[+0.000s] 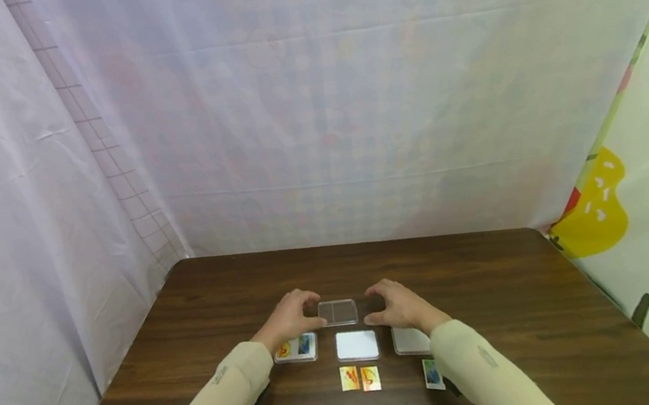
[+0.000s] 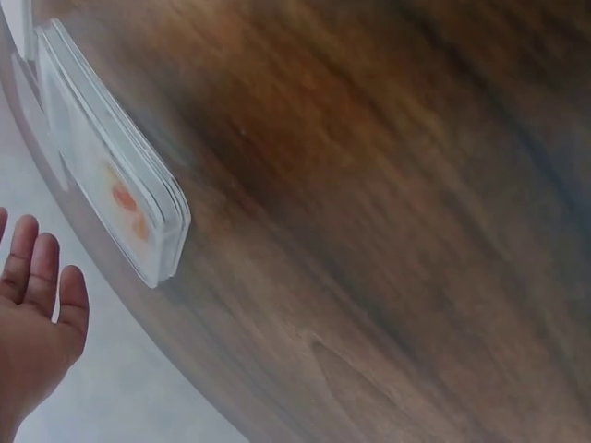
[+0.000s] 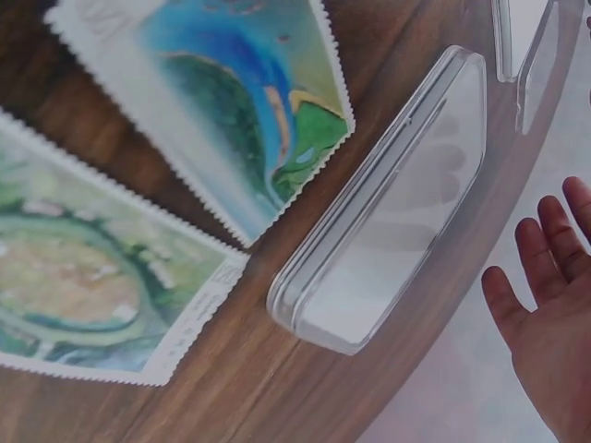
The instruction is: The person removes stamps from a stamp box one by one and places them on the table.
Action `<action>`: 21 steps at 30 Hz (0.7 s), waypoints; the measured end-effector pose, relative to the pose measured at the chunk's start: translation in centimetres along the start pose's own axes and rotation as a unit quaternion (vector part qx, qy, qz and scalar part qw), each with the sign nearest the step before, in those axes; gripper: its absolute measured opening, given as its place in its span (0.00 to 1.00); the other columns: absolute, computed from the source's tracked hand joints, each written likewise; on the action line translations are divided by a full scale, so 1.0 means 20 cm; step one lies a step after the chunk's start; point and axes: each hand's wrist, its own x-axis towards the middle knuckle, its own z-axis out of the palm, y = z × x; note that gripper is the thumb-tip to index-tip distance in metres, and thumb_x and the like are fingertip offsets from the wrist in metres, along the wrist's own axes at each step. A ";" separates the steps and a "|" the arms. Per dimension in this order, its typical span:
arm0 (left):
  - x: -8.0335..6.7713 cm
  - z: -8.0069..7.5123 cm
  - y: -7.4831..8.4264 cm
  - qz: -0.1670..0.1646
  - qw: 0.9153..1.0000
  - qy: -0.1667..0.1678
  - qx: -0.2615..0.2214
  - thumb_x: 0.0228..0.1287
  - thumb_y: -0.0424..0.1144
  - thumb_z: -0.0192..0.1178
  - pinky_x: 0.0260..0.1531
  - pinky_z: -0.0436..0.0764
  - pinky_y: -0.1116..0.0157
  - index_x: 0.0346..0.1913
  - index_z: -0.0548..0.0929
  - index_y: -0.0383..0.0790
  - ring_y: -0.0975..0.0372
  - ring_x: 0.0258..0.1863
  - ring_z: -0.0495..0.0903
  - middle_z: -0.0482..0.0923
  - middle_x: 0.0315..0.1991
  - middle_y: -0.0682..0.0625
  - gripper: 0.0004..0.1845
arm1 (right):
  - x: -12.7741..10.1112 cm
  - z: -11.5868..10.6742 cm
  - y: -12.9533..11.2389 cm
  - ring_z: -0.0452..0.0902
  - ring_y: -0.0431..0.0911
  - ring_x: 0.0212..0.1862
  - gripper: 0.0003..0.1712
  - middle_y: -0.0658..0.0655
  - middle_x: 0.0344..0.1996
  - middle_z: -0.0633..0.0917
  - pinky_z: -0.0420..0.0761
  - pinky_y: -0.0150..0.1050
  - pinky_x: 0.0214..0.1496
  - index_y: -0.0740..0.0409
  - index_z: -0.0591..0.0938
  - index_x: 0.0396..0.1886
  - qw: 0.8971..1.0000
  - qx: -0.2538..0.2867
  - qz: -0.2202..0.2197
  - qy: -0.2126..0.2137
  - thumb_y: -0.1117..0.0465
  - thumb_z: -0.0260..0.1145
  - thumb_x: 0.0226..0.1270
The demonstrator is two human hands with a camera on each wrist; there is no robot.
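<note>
A clear plastic lid lies flat between my two hands. My left hand is at its left end, thumb and fingers spread apart, fingertips right at the edge. Off the lid's right end, my right hand curves loosely with a gap to the lid. Just nearer to me sits a clear case with a white insert. In the wrist views the left hand and the right hand hold nothing.
Under my left wrist lies a clear case with stamps inside. A white-backed clear case is beneath my right wrist. Two orange stamps lie in front of the middle case. A green-blue stamp overlaps another stamp near my right sleeve.
</note>
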 end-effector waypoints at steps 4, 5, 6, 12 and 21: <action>0.02 0.00 -0.01 0.005 1.000 -0.005 0.005 0.55 0.40 0.74 0.52 0.74 0.50 0.57 0.79 0.31 0.50 0.49 0.75 0.77 0.47 0.41 0.28 | 0.02 0.01 -0.02 0.73 0.59 0.60 0.33 0.62 0.56 0.79 0.71 0.55 0.62 0.62 0.80 0.57 1.000 0.001 0.021 -0.004 0.51 0.77 0.54; 0.02 0.00 -0.02 0.005 1.000 -0.005 0.008 0.54 0.40 0.74 0.53 0.74 0.50 0.57 0.79 0.31 0.50 0.49 0.76 0.78 0.47 0.41 0.29 | 0.03 0.01 -0.02 0.73 0.58 0.60 0.33 0.62 0.56 0.79 0.71 0.54 0.62 0.62 0.80 0.57 1.000 0.001 0.026 -0.005 0.51 0.77 0.54; 0.03 0.00 -0.02 0.006 1.000 -0.004 0.011 0.54 0.40 0.74 0.53 0.74 0.50 0.57 0.79 0.30 0.49 0.49 0.76 0.78 0.47 0.41 0.29 | 0.04 0.02 -0.02 0.73 0.58 0.60 0.33 0.61 0.56 0.79 0.71 0.54 0.62 0.61 0.80 0.57 1.000 0.001 0.027 -0.005 0.50 0.77 0.54; 0.06 0.02 -0.07 0.007 1.000 -0.002 0.026 0.52 0.41 0.75 0.54 0.73 0.52 0.56 0.79 0.31 0.51 0.48 0.76 0.78 0.46 0.43 0.30 | 0.09 0.07 -0.04 0.73 0.57 0.59 0.34 0.61 0.55 0.79 0.71 0.53 0.62 0.62 0.80 0.57 1.000 0.010 0.025 -0.007 0.51 0.77 0.54; 0.09 0.06 -0.10 0.011 0.999 -0.014 0.039 0.51 0.43 0.76 0.54 0.73 0.52 0.58 0.79 0.32 0.52 0.48 0.75 0.77 0.46 0.44 0.32 | 0.13 0.11 -0.05 0.74 0.55 0.55 0.34 0.60 0.52 0.79 0.72 0.52 0.59 0.64 0.80 0.56 0.999 0.015 0.033 -0.022 0.52 0.78 0.52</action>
